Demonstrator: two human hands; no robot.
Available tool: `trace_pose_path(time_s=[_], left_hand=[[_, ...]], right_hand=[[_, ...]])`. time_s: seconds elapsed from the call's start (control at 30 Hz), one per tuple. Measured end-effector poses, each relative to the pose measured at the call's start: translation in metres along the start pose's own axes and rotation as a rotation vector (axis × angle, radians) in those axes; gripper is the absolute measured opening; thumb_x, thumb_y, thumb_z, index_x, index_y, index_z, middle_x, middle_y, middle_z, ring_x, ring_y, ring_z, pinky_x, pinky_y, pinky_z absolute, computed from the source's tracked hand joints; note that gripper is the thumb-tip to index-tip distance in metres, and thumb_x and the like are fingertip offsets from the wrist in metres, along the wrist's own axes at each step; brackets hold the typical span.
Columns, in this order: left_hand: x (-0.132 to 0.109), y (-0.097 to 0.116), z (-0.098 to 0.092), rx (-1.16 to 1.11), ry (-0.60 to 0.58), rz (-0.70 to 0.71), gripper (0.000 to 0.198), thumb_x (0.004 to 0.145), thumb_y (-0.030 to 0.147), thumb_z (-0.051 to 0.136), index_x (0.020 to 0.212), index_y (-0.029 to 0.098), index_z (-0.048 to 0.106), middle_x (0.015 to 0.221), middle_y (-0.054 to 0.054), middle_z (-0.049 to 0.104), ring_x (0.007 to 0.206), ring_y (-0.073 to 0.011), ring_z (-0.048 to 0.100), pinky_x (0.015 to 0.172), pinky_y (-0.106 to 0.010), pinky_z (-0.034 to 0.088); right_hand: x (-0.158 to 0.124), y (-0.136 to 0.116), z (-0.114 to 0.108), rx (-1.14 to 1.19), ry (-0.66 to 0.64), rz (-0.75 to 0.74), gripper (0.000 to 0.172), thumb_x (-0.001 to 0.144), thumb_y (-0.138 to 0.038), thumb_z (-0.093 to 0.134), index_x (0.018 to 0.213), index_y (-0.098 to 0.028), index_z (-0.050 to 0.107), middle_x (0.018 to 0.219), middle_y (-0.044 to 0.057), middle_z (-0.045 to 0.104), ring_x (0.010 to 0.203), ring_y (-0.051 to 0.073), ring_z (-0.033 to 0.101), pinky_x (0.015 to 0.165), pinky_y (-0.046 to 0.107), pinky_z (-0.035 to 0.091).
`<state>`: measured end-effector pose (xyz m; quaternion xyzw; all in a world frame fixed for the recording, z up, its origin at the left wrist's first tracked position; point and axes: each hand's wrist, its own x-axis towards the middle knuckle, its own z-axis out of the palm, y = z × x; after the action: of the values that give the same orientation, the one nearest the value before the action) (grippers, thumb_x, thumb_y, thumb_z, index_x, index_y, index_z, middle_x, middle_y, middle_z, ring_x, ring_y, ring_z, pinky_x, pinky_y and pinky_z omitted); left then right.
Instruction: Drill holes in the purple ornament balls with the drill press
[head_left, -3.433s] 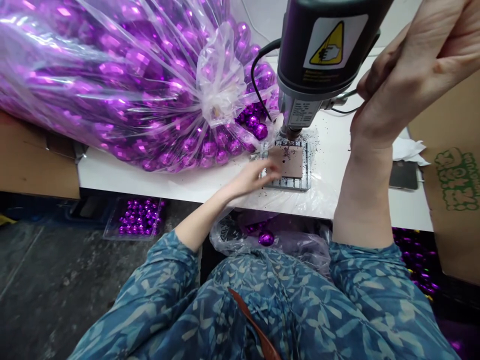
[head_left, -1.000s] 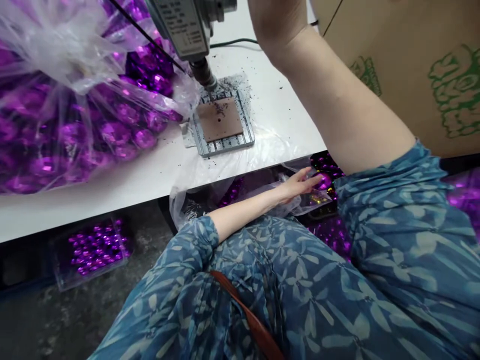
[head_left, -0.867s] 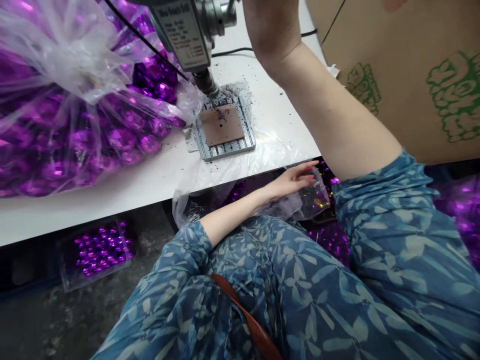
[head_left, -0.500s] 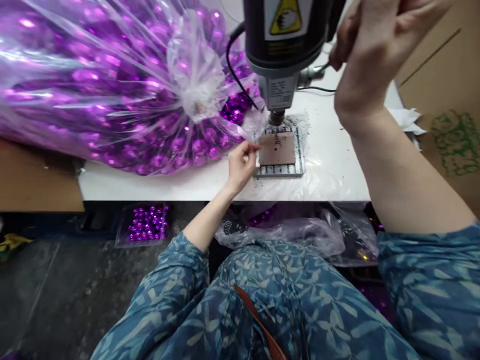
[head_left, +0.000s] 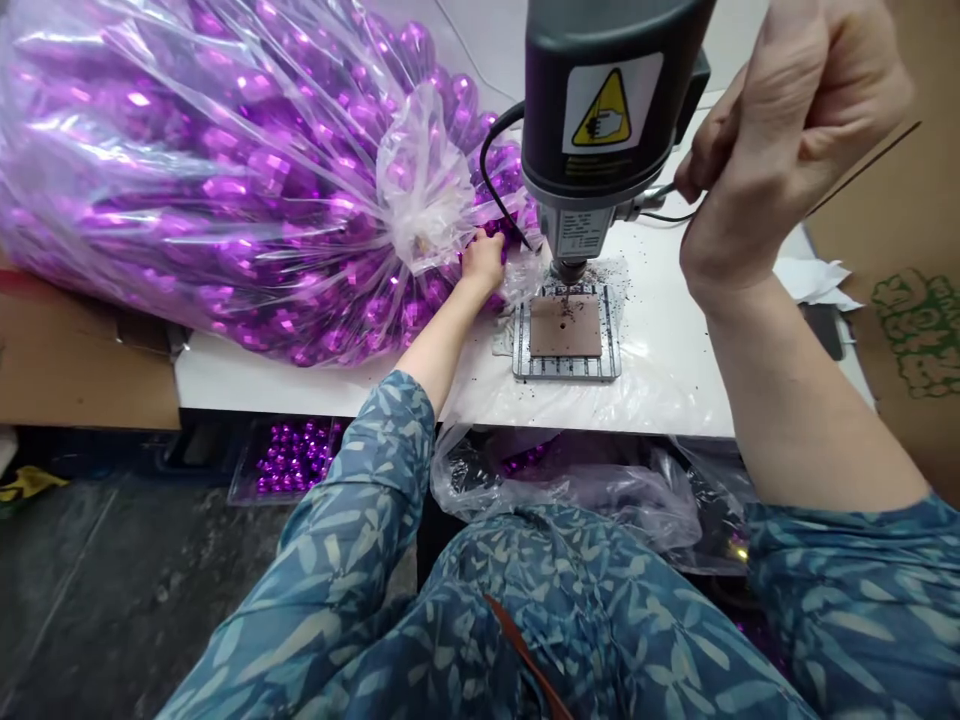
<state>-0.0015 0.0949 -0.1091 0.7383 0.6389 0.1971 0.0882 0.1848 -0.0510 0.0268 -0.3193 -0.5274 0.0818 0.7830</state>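
My left hand [head_left: 484, 260] reaches in among the shiny purple balls [head_left: 491, 225] by the gathered mouth of a clear plastic bag [head_left: 424, 215]. Its fingers are bent and their tips are hidden, so whether they grip a ball does not show. Up at the right, my right hand [head_left: 787, 130] is closed around the lever [head_left: 660, 198] of a bench drill press [head_left: 600, 100]. Below the drill's chuck [head_left: 568, 270], a brown board [head_left: 547, 340] with a small dark hole lies on the slotted metal base [head_left: 611, 365]. Dark shavings [head_left: 577, 305] are scattered on the board.
The large bag of purple balls fills the left of the white table [head_left: 667, 330]. A black cable [head_left: 491, 150] loops beside the drill. A cardboard box [head_left: 885, 230] stands at the right. Under the table edge are a clear tray of purple balls [head_left: 292, 455] and crumpled plastic [head_left: 615, 500].
My left hand has moved from beside the board, up and left into the purple balls. My right hand stays on the lever. The whole view has shifted slightly.
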Motion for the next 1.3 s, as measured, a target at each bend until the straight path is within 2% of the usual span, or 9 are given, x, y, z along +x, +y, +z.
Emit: trace_pose_path(time_s=[0.13,0.2,0.3,0.5,0.7,0.83,1.0,1.13,1.3], left_hand=[[-0.011,-0.019,-0.004,-0.563,0.071,0.109,0.044,0.083,0.019,0.078,0.126,0.022,0.067,0.121,-0.01,0.071,0.117,-0.0278,0.07,0.107,-0.044,0.056],[-0.021,-0.025,-0.008,-0.799,0.031,0.059,0.044,0.087,0.032,0.077,0.129,0.024,0.064,0.109,-0.007,0.073,0.106,-0.0232,0.074,0.096,-0.037,0.06],[-0.04,-0.031,-0.011,-0.957,-0.05,-0.04,0.046,0.09,0.046,0.077,0.129,0.027,0.062,0.104,-0.005,0.075,0.095,-0.0206,0.076,0.086,-0.036,0.063],[-0.075,-0.035,-0.004,-1.019,-0.169,0.056,0.043,0.099,0.059,0.062,0.129,0.027,0.066,0.111,-0.011,0.077,0.102,-0.0239,0.077,0.088,-0.045,0.062],[-0.102,-0.026,0.009,-1.141,-0.293,0.056,0.05,0.096,0.065,0.06,0.129,0.028,0.067,0.116,-0.01,0.078,0.106,-0.0259,0.077,0.09,-0.047,0.064],[-0.113,-0.02,0.012,-1.227,-0.326,0.058,0.046,0.094,0.059,0.065,0.125,0.025,0.065,0.121,-0.011,0.077,0.11,-0.0256,0.077,0.093,-0.046,0.064],[-0.117,-0.018,0.026,-1.187,-0.243,0.136,0.067,0.081,0.049,0.085,0.137,0.025,0.058,0.129,-0.011,0.075,0.121,-0.0233,0.072,0.105,-0.042,0.058],[-0.115,-0.015,0.039,-1.121,-0.145,0.133,0.071,0.069,0.049,0.094,0.126,0.021,0.063,0.123,-0.011,0.076,0.116,-0.0229,0.073,0.108,-0.04,0.055],[-0.113,-0.008,0.042,-1.043,-0.168,0.193,0.064,0.077,0.052,0.088,0.129,0.02,0.067,0.133,-0.013,0.073,0.124,-0.0263,0.069,0.114,-0.044,0.051]], right_hand=[[0.0,-0.001,0.0,0.008,-0.018,0.014,0.059,0.078,-0.068,0.048,0.069,-0.016,0.021,0.051,-0.005,0.024,0.048,-0.008,0.036,0.052,0.012,0.024],[0.0,-0.003,0.0,0.007,-0.021,0.032,0.062,0.075,-0.07,0.048,0.069,-0.016,0.019,0.05,-0.005,0.023,0.047,-0.008,0.036,0.052,0.011,0.024],[0.002,-0.005,0.001,0.008,-0.032,0.053,0.063,0.07,-0.072,0.048,0.068,-0.016,0.018,0.05,-0.004,0.023,0.046,-0.007,0.035,0.05,0.012,0.023],[0.002,-0.003,0.003,0.033,-0.015,0.051,0.063,0.07,-0.071,0.051,0.068,-0.017,0.018,0.05,-0.004,0.023,0.045,-0.007,0.033,0.05,0.014,0.023],[-0.001,-0.005,0.004,0.052,-0.004,0.075,0.062,0.065,-0.074,0.053,0.07,-0.019,0.024,0.05,-0.005,0.027,0.044,-0.004,0.031,0.05,0.016,0.024],[0.0,-0.004,0.004,0.049,-0.006,0.079,0.065,0.061,-0.078,0.05,0.07,-0.021,0.021,0.049,-0.005,0.026,0.044,-0.003,0.032,0.049,0.017,0.023],[-0.001,-0.002,0.003,0.017,-0.032,0.052,0.063,0.064,-0.078,0.046,0.073,-0.02,0.024,0.05,-0.006,0.026,0.044,-0.003,0.033,0.049,0.016,0.022],[-0.001,-0.005,0.004,-0.041,-0.023,0.058,0.066,0.061,-0.081,0.042,0.073,-0.019,0.022,0.051,-0.005,0.024,0.045,-0.005,0.033,0.05,0.013,0.022],[0.001,-0.005,0.004,-0.073,-0.004,0.087,0.068,0.056,-0.084,0.037,0.072,-0.02,0.023,0.051,-0.005,0.024,0.045,-0.004,0.032,0.05,0.015,0.022]])
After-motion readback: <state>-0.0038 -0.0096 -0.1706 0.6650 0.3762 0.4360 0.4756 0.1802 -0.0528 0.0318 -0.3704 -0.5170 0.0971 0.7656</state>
